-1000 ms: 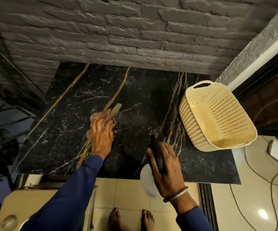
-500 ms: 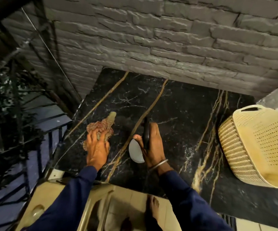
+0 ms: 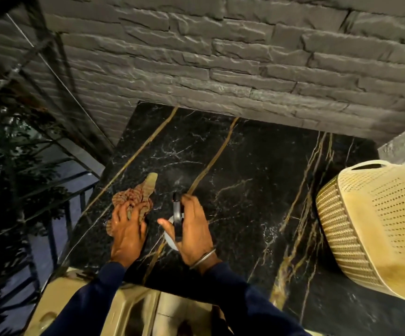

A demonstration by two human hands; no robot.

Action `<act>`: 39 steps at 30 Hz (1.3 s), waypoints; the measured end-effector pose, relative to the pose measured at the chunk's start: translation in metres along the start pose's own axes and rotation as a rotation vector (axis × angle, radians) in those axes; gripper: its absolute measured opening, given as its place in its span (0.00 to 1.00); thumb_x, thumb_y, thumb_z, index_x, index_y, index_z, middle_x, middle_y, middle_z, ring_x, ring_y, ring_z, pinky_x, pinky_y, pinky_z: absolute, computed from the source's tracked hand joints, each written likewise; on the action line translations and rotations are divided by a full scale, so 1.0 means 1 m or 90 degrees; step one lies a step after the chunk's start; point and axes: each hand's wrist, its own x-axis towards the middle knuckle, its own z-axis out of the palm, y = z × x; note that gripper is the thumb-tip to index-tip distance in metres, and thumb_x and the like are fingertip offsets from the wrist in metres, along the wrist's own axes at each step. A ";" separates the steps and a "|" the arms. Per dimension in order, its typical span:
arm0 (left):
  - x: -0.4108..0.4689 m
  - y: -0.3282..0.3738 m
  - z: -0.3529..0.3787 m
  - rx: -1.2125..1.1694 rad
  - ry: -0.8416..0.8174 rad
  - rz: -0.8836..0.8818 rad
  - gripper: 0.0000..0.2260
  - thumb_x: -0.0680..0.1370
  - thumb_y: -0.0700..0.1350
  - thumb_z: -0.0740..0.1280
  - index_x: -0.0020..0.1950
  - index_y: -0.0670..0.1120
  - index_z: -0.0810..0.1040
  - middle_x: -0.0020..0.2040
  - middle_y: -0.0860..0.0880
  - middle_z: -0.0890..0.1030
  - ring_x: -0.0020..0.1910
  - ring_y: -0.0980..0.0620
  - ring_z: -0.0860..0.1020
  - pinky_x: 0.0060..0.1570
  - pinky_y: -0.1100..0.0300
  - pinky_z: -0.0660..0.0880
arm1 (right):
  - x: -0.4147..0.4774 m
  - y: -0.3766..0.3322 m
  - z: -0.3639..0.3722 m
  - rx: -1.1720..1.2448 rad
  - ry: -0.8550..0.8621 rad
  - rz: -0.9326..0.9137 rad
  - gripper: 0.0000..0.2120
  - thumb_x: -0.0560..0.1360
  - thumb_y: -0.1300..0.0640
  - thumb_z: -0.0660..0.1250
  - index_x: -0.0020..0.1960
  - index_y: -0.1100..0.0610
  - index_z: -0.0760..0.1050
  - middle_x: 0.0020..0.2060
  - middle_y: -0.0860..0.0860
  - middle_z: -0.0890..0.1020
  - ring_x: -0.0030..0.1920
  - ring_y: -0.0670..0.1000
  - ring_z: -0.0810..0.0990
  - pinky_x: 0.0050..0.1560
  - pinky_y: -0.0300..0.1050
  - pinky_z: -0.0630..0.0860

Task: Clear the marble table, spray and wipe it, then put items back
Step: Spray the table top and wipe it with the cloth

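So the black marble table (image 3: 257, 190) with the gold veins sits right up against a grey stone wall (image 3: 221, 57). Left hand (image 3: 126, 234) is down near the front left corner, fingers curled into a bunched-up striped rag (image 3: 136, 200) and holding it against the marble, with one end of the rag poking out toward the wall. Right hand (image 3: 191, 234) is just beside it, a bit more toward the middle of the front edge, wrapped around a spray bottle (image 3: 177, 214): dark head on top, white body peeking out under the palm, thumb sticking out to the left, nozzle aimed away toward the wall. There's a faint pale haze over the marble just ahead of the nozzle. A metal bangle (image 3: 202, 257) is on that wrist, and both sleeves are dark blue. Over at the right edge of the table there's a cream basket (image 3: 378, 226) full of little holes, tipped so its opening faces up and left; can't tell how much of it actually rests on the table. A dark railing (image 3: 51, 214) runs off the left edge.
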 end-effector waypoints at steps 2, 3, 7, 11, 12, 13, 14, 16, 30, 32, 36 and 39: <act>0.002 0.005 0.000 0.006 -0.010 -0.009 0.26 0.70 0.39 0.71 0.67 0.42 0.72 0.67 0.34 0.68 0.66 0.34 0.63 0.64 0.39 0.65 | 0.002 0.003 -0.003 -0.012 -0.004 -0.010 0.33 0.73 0.33 0.61 0.64 0.59 0.69 0.59 0.52 0.73 0.61 0.51 0.72 0.65 0.41 0.69; 0.002 0.006 -0.001 0.006 -0.012 -0.013 0.26 0.70 0.38 0.71 0.67 0.42 0.72 0.67 0.34 0.68 0.66 0.34 0.63 0.64 0.39 0.65 | 0.002 0.005 -0.003 -0.020 -0.005 -0.015 0.32 0.73 0.34 0.62 0.64 0.58 0.69 0.59 0.52 0.73 0.62 0.51 0.72 0.65 0.42 0.69; 0.002 0.008 -0.002 0.010 -0.017 -0.017 0.25 0.70 0.39 0.71 0.67 0.43 0.72 0.67 0.35 0.68 0.66 0.35 0.62 0.64 0.39 0.65 | 0.001 0.007 -0.003 -0.056 -0.002 -0.027 0.32 0.73 0.34 0.62 0.64 0.59 0.69 0.60 0.54 0.73 0.63 0.52 0.72 0.66 0.44 0.70; 0.003 0.007 0.000 0.032 -0.019 -0.013 0.22 0.72 0.42 0.70 0.66 0.44 0.72 0.66 0.36 0.68 0.65 0.35 0.64 0.61 0.39 0.68 | 0.000 0.007 -0.002 -0.024 -0.025 -0.024 0.29 0.74 0.38 0.64 0.65 0.57 0.65 0.61 0.52 0.71 0.59 0.52 0.75 0.62 0.46 0.74; 0.002 0.007 0.000 0.039 -0.022 -0.015 0.21 0.72 0.41 0.70 0.65 0.44 0.72 0.65 0.36 0.69 0.64 0.35 0.64 0.60 0.38 0.68 | 0.000 0.005 -0.002 0.004 -0.035 -0.014 0.28 0.75 0.39 0.64 0.65 0.56 0.64 0.61 0.51 0.69 0.56 0.51 0.76 0.58 0.46 0.76; 0.002 0.008 0.000 0.041 -0.026 -0.015 0.21 0.72 0.40 0.69 0.64 0.43 0.72 0.64 0.36 0.69 0.63 0.35 0.65 0.58 0.37 0.68 | -0.001 0.002 -0.003 0.023 -0.041 -0.004 0.28 0.75 0.39 0.64 0.65 0.56 0.63 0.62 0.50 0.68 0.54 0.51 0.77 0.55 0.47 0.77; 0.003 0.009 -0.001 0.039 -0.027 -0.013 0.20 0.72 0.40 0.68 0.64 0.42 0.72 0.64 0.35 0.69 0.62 0.35 0.65 0.57 0.37 0.67 | -0.001 0.000 -0.003 0.033 -0.039 0.003 0.29 0.75 0.38 0.62 0.66 0.57 0.63 0.62 0.51 0.67 0.53 0.50 0.76 0.53 0.48 0.78; 0.007 0.010 -0.008 0.010 -0.018 0.000 0.19 0.73 0.40 0.65 0.64 0.42 0.72 0.63 0.36 0.68 0.61 0.35 0.65 0.58 0.36 0.68 | -0.001 0.000 -0.006 0.060 -0.039 0.023 0.32 0.74 0.37 0.62 0.66 0.59 0.64 0.60 0.52 0.69 0.54 0.51 0.75 0.53 0.50 0.77; 0.073 0.281 -0.162 -0.319 0.116 0.510 0.16 0.80 0.47 0.57 0.66 0.47 0.74 0.65 0.41 0.69 0.65 0.43 0.65 0.68 0.50 0.64 | -0.024 -0.056 -0.260 0.201 0.222 -0.027 0.23 0.74 0.52 0.69 0.61 0.65 0.69 0.52 0.55 0.78 0.52 0.44 0.79 0.52 0.30 0.72; 0.066 0.342 -0.169 -0.339 0.105 0.585 0.16 0.79 0.45 0.60 0.65 0.45 0.76 0.63 0.39 0.72 0.64 0.41 0.67 0.67 0.50 0.64 | -0.032 -0.051 -0.307 0.146 0.277 -0.034 0.23 0.75 0.50 0.68 0.61 0.66 0.69 0.53 0.55 0.78 0.54 0.43 0.78 0.53 0.32 0.72; 0.047 0.444 -0.170 -0.374 -0.007 0.740 0.15 0.76 0.42 0.63 0.63 0.47 0.79 0.60 0.41 0.75 0.63 0.43 0.70 0.65 0.56 0.63 | -0.053 -0.026 -0.380 0.092 0.381 -0.019 0.21 0.74 0.52 0.69 0.59 0.65 0.68 0.51 0.58 0.78 0.49 0.50 0.80 0.49 0.42 0.77; 0.040 0.498 -0.150 -0.352 -0.126 0.817 0.15 0.75 0.43 0.68 0.62 0.49 0.79 0.57 0.44 0.77 0.60 0.47 0.70 0.62 0.57 0.65 | -0.069 0.005 -0.411 0.064 0.429 0.030 0.24 0.68 0.55 0.74 0.56 0.64 0.68 0.48 0.59 0.76 0.43 0.48 0.79 0.44 0.34 0.76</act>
